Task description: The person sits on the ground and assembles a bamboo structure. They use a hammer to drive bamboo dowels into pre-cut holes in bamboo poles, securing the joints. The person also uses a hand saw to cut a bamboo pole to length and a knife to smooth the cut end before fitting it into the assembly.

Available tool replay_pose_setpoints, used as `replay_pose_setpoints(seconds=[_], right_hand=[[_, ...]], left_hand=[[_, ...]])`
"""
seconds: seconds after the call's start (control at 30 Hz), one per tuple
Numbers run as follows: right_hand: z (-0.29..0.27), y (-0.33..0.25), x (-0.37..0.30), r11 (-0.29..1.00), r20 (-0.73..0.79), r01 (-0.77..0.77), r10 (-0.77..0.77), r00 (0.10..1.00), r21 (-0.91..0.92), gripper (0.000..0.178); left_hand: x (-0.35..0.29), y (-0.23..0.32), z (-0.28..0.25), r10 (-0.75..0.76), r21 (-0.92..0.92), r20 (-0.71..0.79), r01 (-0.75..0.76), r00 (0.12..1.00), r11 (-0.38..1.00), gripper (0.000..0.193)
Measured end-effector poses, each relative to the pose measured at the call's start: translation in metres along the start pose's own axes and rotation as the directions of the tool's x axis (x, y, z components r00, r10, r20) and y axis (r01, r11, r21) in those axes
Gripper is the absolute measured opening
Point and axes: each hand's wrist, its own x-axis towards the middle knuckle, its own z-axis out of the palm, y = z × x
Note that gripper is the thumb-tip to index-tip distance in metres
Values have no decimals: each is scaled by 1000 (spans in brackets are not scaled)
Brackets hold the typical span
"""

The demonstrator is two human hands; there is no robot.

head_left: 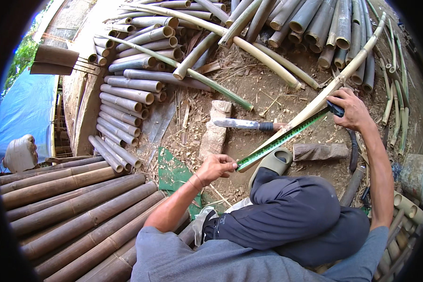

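Note:
A green tape measure (283, 139) is stretched out between my two hands, along a long pale bamboo pole (322, 97). My left hand (215, 168) pinches the tape's free end, close to the pole's near end. Up to the right, my right hand (350, 110) grips the dark tape case, which is partly hidden by the fingers. The pole slants from the upper right down to just above my olive clog (273, 164). Beyond the tape, a large knife (243, 124) with a dark-wrapped handle rests with its blade across a wooden block (213, 136).
Cut bamboo tubes (129, 96) are stacked at the left and more (319, 28) at the far side. A slatted bamboo platform (84, 211) fills the lower left. A second wood block (320, 151) and a curved dark tool (353, 150) lie at the right. Shavings cover the dirt ground.

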Motion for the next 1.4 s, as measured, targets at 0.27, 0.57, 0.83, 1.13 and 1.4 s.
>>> replay_pose_setpoints(seconds=[0.27,0.57,0.83,1.13,1.4], right_hand=[[24,-8,17,999,72,48,-50,996,18,55],[41,0,17,1000,130,27,-28,991,7,55],[42,28,17,999,151,7,-13,988,41,57],[33,74,30,998,204,-54,46,978,35,58],[42,84,23,996,54,31,-36,998,84,45]], left_hand=[[-6,-6,28,18,-173,-111,-37,994,984,19],[-12,-22,40,24,-174,-190,-58,982,983,17],[-11,-6,57,48,-255,-230,-108,972,961,20],[57,111,77,523,560,-94,-389,847,731,39],[196,170,161,-96,239,274,29,957,971,50]])
